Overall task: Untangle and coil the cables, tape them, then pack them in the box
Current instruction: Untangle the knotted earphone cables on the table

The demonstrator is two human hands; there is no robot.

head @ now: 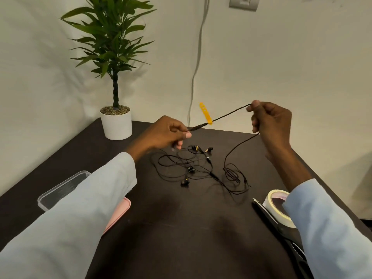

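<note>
A black cable is stretched in the air between my two hands, with a yellow strap fixed to it near the plug end. My left hand pinches the plug end. My right hand pinches the cable further along, and the rest hangs down to a small loop on the table. A tangle of black earphone cables with several earbuds lies on the dark table below my hands. The clear plastic box sits at the left, partly hidden by my sleeve.
A roll of white tape and black scissors lie at the right, under my right sleeve. A pink lid lies beside the box. A potted plant stands at the back left corner. A grey wire runs down the wall.
</note>
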